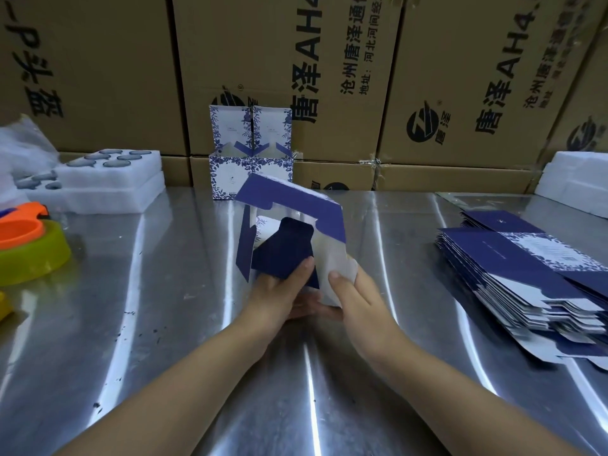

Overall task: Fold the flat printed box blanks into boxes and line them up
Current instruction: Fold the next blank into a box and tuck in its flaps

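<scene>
A half-folded blue and white box blank [296, 209] is held up over the middle of the steel table [164, 291]. My left hand [279, 291] grips its dark blue bottom flap, thumb on the flap. My right hand [355, 294] holds the white side panel beside it. Two folded boxes [250, 169] with open lids stand side by side at the back of the table. A stack of flat blanks [526, 281] lies at the right.
Large brown cartons [427, 77] form a wall behind the table. White foam trays [108, 182] sit at the back left, more foam [579, 179] at the back right. A yellow and orange tape dispenser [29, 248] lies at the left edge.
</scene>
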